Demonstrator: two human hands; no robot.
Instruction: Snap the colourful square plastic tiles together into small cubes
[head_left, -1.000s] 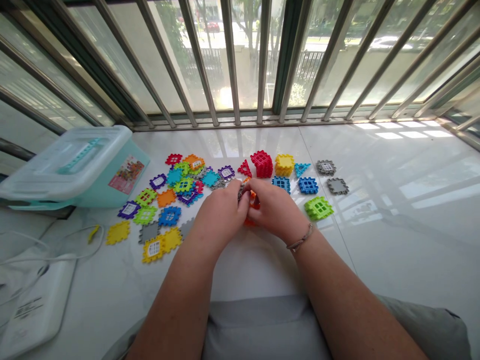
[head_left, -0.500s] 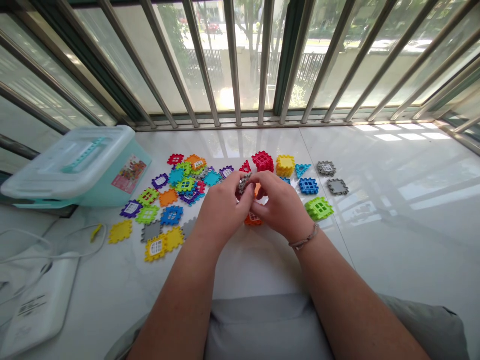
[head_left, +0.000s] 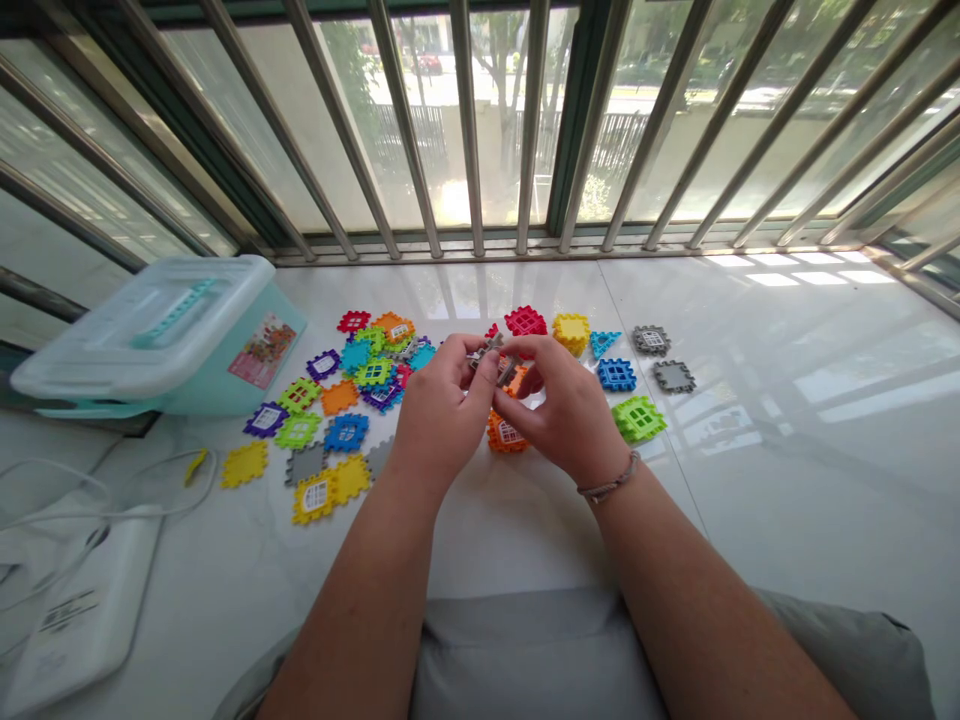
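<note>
The left hand (head_left: 442, 425) and right hand (head_left: 562, 420) grip one grey tile (head_left: 487, 352) in their fingertips, above an orange cube (head_left: 506, 435). Two more cubes, red (head_left: 525, 321) and yellow (head_left: 571, 334), sit farther off. The tile is higher than a moment ago, lifted clear of the orange cube.

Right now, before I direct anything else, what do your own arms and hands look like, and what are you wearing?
The left forearm and right forearm are bare, with no sleeves, and the left hand and right hand wear no gloves. A thin braided greyish bracelet circles the right wrist. A grey cloth garment covers the lap.
</note>
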